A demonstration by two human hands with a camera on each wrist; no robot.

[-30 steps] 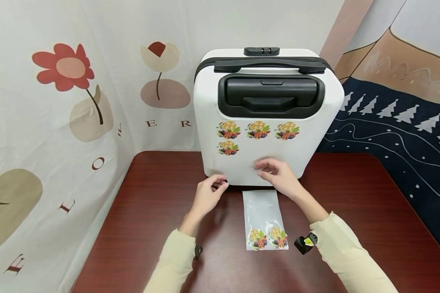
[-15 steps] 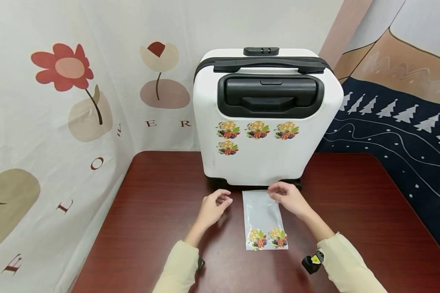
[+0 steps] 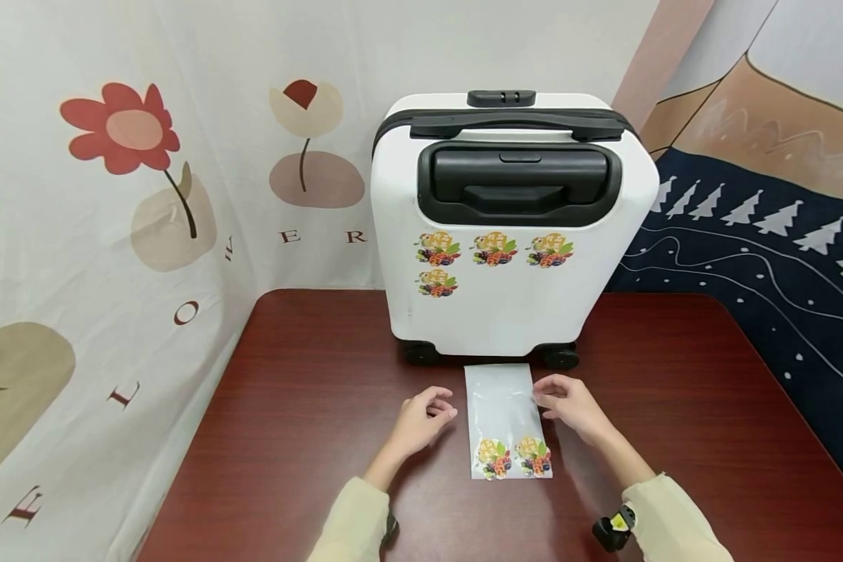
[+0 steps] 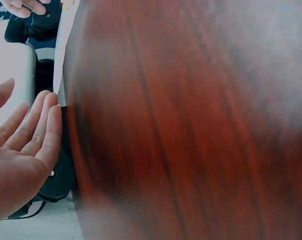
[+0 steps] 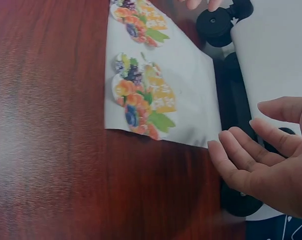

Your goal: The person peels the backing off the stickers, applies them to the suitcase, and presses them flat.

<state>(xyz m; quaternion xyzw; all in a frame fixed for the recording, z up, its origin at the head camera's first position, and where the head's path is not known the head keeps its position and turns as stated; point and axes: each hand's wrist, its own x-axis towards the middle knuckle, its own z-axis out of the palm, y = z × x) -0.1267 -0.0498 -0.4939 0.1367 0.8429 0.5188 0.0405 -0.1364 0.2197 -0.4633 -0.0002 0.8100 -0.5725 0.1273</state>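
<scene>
On the brown table lies a pale sticker sheet (image 3: pixel 502 402) with two fruit stickers (image 3: pixel 495 459) on its near end. My left hand (image 3: pixel 425 420) hovers left of the sheet, fingers loosely bent and holding nothing. Close to the sheet's right edge is my right hand (image 3: pixel 569 406); its fingers are relaxed and nothing is in them, as the right wrist view (image 5: pixel 270 150) confirms by showing the bare palm. Behind the sheet stands a white suitcase (image 3: pixel 499 320) bearing three fruit stickers in a row and one more sticker (image 3: pixel 436 283) below the leftmost.
The suitcase rests on black wheels (image 3: pixel 560 357) at the back of the wooden table (image 3: pixel 309 406). A black handle recess (image 3: pixel 520 183) is set in its upper front. A flower-print cloth (image 3: pixel 204 140) hangs behind on the left, a dark tree-print one (image 3: pixel 745 257) on the right.
Both hands have drawn back from the suitcase's lower front toward the near side, and now flank the sticker sheet. The suitcase, its stickers and the sheet look unmoved.
</scene>
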